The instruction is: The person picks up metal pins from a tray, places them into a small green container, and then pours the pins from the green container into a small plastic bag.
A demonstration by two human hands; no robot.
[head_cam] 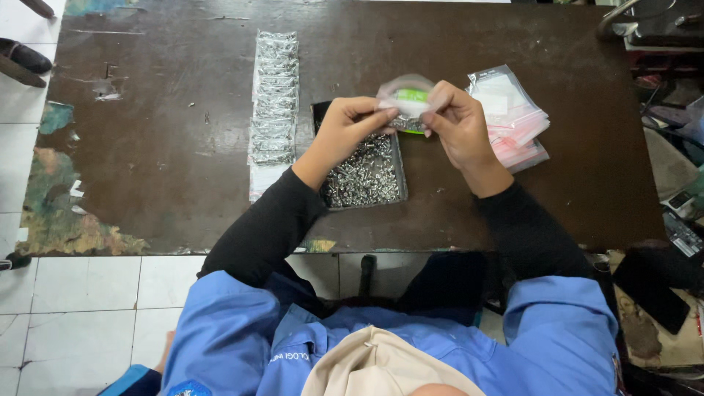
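Both my hands pinch one small clear bag above the tray of screws.

My left hand (345, 126) closes thumb and fingers narrowly on the left edge of the small clear bag (405, 99), which shows a green patch and a cluster of silvery screws at its bottom; my right hand (458, 121) pinches its right edge the same way. Both wrists are raised off the dark table (161, 161), forearms converging in black sleeves. Directly below lies the tray of screws (364, 174); a row of filled bags (275, 95) sits left, a stack of empty bags (513, 117) right.
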